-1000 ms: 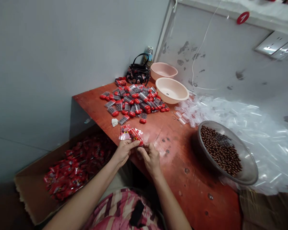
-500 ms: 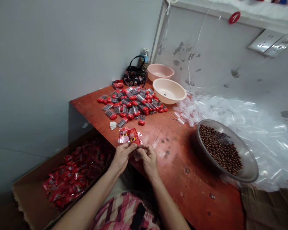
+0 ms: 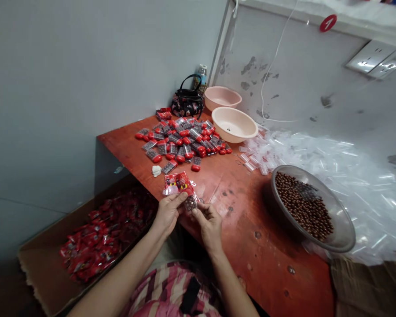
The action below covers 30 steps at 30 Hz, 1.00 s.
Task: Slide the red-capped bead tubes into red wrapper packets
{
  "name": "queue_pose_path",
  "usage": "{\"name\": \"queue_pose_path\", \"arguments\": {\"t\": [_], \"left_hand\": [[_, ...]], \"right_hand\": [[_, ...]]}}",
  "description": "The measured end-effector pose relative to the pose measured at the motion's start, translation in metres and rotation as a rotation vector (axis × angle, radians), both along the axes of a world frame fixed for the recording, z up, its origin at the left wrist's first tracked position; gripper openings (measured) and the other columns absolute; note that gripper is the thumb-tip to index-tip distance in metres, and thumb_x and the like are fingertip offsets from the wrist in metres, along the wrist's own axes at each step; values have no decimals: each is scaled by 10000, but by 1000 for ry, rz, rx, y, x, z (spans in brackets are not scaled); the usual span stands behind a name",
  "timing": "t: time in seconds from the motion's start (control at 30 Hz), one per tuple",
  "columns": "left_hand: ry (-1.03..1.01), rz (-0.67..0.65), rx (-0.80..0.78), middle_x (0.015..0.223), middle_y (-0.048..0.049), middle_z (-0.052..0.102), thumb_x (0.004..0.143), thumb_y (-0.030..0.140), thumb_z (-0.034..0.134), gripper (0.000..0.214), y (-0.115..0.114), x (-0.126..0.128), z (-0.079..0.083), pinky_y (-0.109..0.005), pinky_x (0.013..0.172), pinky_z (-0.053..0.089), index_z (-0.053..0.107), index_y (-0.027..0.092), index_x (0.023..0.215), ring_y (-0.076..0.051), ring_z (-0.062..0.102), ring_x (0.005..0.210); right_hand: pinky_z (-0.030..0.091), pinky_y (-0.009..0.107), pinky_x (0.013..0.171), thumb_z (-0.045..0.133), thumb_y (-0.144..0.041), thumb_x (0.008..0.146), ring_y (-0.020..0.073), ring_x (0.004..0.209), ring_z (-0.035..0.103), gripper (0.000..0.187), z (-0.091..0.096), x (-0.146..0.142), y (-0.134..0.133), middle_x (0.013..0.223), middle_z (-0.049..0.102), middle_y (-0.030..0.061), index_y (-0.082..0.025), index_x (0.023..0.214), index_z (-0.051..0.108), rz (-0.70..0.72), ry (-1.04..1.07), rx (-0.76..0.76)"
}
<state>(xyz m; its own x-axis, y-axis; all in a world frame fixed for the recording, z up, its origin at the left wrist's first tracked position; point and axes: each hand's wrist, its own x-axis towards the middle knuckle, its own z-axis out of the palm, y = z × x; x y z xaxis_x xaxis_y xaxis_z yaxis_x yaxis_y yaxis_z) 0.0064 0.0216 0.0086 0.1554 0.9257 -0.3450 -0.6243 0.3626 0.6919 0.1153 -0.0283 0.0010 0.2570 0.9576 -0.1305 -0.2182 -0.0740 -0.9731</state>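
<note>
At the table's near edge, a small clear case of brown balls is between my two hands. My left hand is closed, its thumb pressed on the case's left side. The fingers of my right hand pinch its lower right edge. Just beyond lie red printed packets with clear plastic parts; whether my left hand also grips one is hidden. Farther back is a heap of filled clear cases with red ends. A crumpled white scrap lies left of the packets.
A metal bowl of brown balls stands at the right, before a large pile of clear plastic cases. Two basins, one cream and one pink, sit behind, beside a black handbag. A cardboard box holds red packets.
My right hand has shifted slightly right and down, and the brown-filled case now shows between the hands. My left thumb has moved up a little. The view has shifted slightly.
</note>
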Motion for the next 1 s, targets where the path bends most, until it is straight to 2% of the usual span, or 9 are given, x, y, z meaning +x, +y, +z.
{"name": "queue_pose_path", "arguments": {"t": [0.2, 0.37, 0.57, 0.73, 0.87, 1.0], "left_hand": [[-23, -19, -20, 670, -42, 647, 661, 240, 665, 155, -2, 0, 2, -241, 605, 483, 632, 95, 702, -120, 584, 608], [-59, -70, -50, 672, -49, 650, 665, 241, 664, 170, -2, 2, 0, -242, 622, 482, 621, 89, 726, -127, 593, 617], [-26, -44, -46, 637, -26, 642, 637, 245, 686, 173, -5, 2, -2, -238, 552, 479, 597, 109, 695, -121, 582, 549], [-45, -30, -45, 649, -54, 654, 661, 273, 665, 184, -7, 0, -2, -262, 599, 481, 599, 100, 668, -147, 602, 603], [-91, -96, -45, 690, -82, 668, 667, 262, 660, 191, -7, 1, 0, -268, 597, 482, 634, 82, 727, -162, 610, 619], [-134, -188, -30, 765, -114, 676, 687, 293, 634, 238, -9, -1, 0, -289, 589, 491, 654, 73, 775, -186, 616, 649]], "right_hand": [[456, 245, 554, 633, -271, 701, 117, 561, 549, 181, 1, 3, -2, 696, 624, 6, -158, 834, 583, 29, 13, -12], [450, 262, 671, 620, -250, 717, 138, 701, 562, 133, 1, 1, -7, 777, 622, 20, -163, 816, 604, -14, -147, 79], [433, 230, 548, 625, -234, 717, 98, 543, 525, 128, -2, 1, -5, 679, 607, -6, -161, 818, 593, 18, 53, 12], [426, 214, 533, 643, -209, 695, 88, 523, 516, 111, 2, 0, -9, 637, 606, -14, -152, 786, 615, 19, 30, 9], [419, 205, 534, 644, -198, 694, 82, 516, 511, 92, 3, -2, -11, 601, 602, -23, -153, 771, 626, -4, 36, 7], [416, 197, 509, 650, -199, 686, 69, 479, 492, 83, -2, -4, -11, 589, 599, -32, -156, 740, 605, -24, 155, -30]]}}
